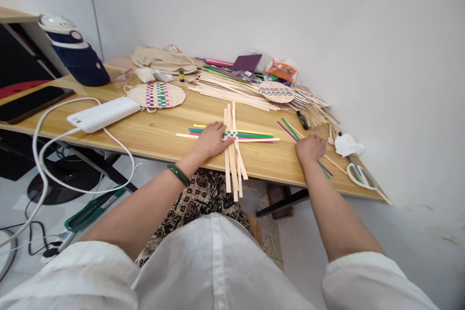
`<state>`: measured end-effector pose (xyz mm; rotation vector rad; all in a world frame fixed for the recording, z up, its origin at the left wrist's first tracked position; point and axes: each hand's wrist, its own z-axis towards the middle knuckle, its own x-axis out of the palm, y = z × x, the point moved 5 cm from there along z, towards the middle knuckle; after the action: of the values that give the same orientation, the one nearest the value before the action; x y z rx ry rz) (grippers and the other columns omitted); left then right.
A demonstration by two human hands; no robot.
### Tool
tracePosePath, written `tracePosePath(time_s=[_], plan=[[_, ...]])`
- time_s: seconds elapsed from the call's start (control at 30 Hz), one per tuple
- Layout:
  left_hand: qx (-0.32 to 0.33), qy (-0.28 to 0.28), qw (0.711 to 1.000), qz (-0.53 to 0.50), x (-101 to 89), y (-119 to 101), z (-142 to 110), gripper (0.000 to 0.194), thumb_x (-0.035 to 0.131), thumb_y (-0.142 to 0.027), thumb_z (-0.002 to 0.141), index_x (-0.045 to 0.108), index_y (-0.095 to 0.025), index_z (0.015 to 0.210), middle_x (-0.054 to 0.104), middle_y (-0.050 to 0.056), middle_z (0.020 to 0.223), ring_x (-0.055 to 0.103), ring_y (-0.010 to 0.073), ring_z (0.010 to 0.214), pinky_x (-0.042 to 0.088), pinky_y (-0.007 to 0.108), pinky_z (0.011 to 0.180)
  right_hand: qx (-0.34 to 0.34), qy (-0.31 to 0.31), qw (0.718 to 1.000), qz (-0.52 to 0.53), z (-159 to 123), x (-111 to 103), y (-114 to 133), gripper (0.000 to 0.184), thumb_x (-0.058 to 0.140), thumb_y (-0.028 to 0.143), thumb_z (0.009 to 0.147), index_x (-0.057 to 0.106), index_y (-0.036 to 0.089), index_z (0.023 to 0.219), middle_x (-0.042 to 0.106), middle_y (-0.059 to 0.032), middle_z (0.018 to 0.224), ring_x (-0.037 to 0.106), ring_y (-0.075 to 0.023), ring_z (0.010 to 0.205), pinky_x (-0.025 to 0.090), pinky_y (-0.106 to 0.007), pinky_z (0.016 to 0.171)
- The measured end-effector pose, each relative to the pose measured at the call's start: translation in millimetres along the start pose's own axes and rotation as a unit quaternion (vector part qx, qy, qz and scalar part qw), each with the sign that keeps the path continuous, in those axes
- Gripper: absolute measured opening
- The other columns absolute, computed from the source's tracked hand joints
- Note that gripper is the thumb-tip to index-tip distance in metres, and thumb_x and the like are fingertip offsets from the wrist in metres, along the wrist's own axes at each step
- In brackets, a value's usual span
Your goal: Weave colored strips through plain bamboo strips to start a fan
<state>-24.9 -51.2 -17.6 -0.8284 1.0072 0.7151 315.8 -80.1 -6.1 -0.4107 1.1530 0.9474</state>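
Note:
A small cross-shaped weave of flat strips (231, 155) lies near the table's front edge, with pale strips running front to back and hanging over the edge. Yellow, blue, green, pink and pale strips (256, 136) pass crosswise, making a small check where they meet. My left hand (212, 139) rests on the left of this check, fingers stretched out and thumb reaching toward the crossing. Farther right, my right hand (311, 147) is closed over loose purple, green and orange strips (289, 128), which stick out on both sides of it. Its fingertips are hidden.
Behind lie two oval woven pieces (160, 95) and a pile of pale strips (232, 89). Scissors (361, 176), a crumpled tissue (348, 146) and a black marker (302, 120) are at right. A power bank (103, 114), cables, phone (36, 101) and blue bottle (78, 55) stand left.

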Motion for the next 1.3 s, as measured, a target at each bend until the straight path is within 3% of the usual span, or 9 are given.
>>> tracePosePath(time_s=[0.2, 0.53, 0.87, 1.07, 1.3], plan=[[0.000, 0.003, 1.000, -0.002, -1.1, -1, 0, 0.059, 0.044, -0.053, 0.095, 0.057, -0.008, 0.131, 0.052, 0.018, 0.145, 0.044, 0.0296, 0.139, 0.030, 0.042, 0.119, 0.047, -0.008, 0.999, -0.011, -1, 2, -5, 0.042, 0.047, 0.022, 0.083, 0.067, -0.001, 0.112, 0.060, -0.0299, 0.121, 0.052, -0.0396, 0.117, 0.037, -0.052, 0.097], [0.000, -0.002, 1.000, 0.003, 0.1, 0, 0, 0.058, 0.044, -0.054, 0.094, 0.057, -0.011, 0.132, 0.053, 0.016, 0.145, 0.044, 0.0290, 0.139, 0.030, 0.043, 0.118, 0.061, -0.012, 0.998, 0.003, 3, 3, -8, 0.041, 0.049, 0.021, 0.084, 0.064, -0.003, 0.114, 0.060, -0.0313, 0.119, 0.053, -0.0396, 0.117, 0.039, -0.050, 0.095], [0.003, -0.002, 1.000, 0.001, 1.3, 1, 0, 0.062, 0.042, -0.055, 0.095, 0.057, -0.007, 0.131, 0.052, 0.018, 0.145, 0.045, 0.0300, 0.138, 0.030, 0.041, 0.119, 0.044, -0.025, 0.999, 0.018, 3, 2, -7, 0.035, 0.043, 0.020, 0.087, 0.067, 0.005, 0.107, 0.066, -0.0264, 0.104, 0.057, -0.0373, 0.108, 0.034, -0.052, 0.095], [0.003, -0.004, 1.000, -0.002, 0.5, 0, 0, 0.060, 0.045, -0.053, 0.094, 0.058, -0.007, 0.130, 0.052, 0.018, 0.145, 0.044, 0.0300, 0.139, 0.030, 0.042, 0.119, 0.034, -0.054, 0.997, 0.040, 2, -6, -7, 0.039, 0.040, 0.017, 0.087, 0.065, 0.008, 0.115, 0.066, -0.0222, 0.108, 0.053, -0.0344, 0.112, 0.033, -0.050, 0.098], [0.000, 0.006, 1.000, -0.005, -1.6, -1, 0, 0.060, 0.046, -0.051, 0.094, 0.057, -0.004, 0.130, 0.051, 0.020, 0.145, 0.043, 0.0305, 0.139, 0.029, 0.041, 0.120, 0.007, -0.054, 0.998, 0.041, 2, -6, -4, 0.042, 0.039, 0.015, 0.086, 0.066, 0.005, 0.116, 0.066, -0.0251, 0.109, 0.051, -0.0355, 0.111, 0.033, -0.051, 0.098]])
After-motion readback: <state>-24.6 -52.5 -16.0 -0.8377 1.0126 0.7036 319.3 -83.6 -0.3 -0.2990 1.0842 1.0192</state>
